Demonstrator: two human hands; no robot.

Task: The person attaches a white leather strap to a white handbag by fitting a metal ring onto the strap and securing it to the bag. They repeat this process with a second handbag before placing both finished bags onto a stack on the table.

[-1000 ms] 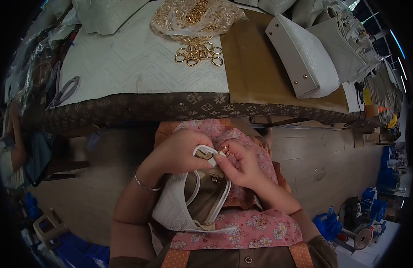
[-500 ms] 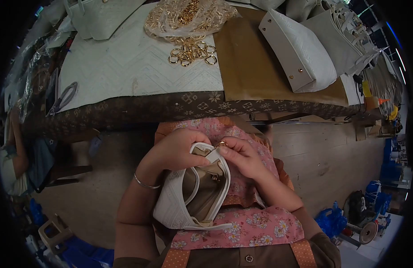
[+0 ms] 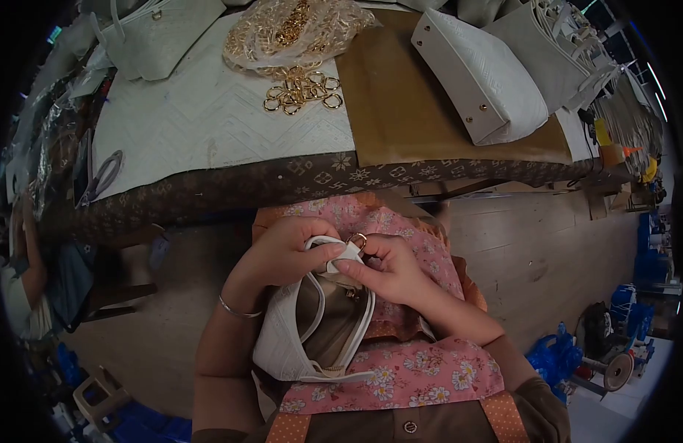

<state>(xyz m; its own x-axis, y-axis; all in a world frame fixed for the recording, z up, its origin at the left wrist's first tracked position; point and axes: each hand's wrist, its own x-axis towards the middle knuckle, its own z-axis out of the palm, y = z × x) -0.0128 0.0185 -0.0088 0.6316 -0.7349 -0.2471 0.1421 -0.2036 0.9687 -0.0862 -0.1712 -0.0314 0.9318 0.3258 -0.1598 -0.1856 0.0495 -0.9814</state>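
A white textured handbag (image 3: 278,340) rests on my lap, its mouth gaping and the tan lining showing. My left hand (image 3: 301,247) is closed on the bag's top edge, thumb toward the middle. My right hand (image 3: 389,272) pinches a short white tab (image 3: 349,260) at that same edge, its thumb lying across the tab. From the tab's end stands a gold D-ring (image 3: 360,239), touching the right index finger. The fingers partly hide how ring and tab meet. A zipper (image 3: 330,369) runs along the near end of the opening.
On the table ahead lie loose gold rings (image 3: 301,94) beside a plastic bag of gold hardware (image 3: 282,37). A finished-looking white bag (image 3: 496,88) lies on a brown sheet (image 3: 386,96). Scissors (image 3: 105,176) are at the left edge. Another person's arm (image 3: 32,255) shows far left.
My right thumb has moved left onto the white tab, and the gold ring now stands up more visibly above it. The view has shifted slightly, moving the tabletop left.
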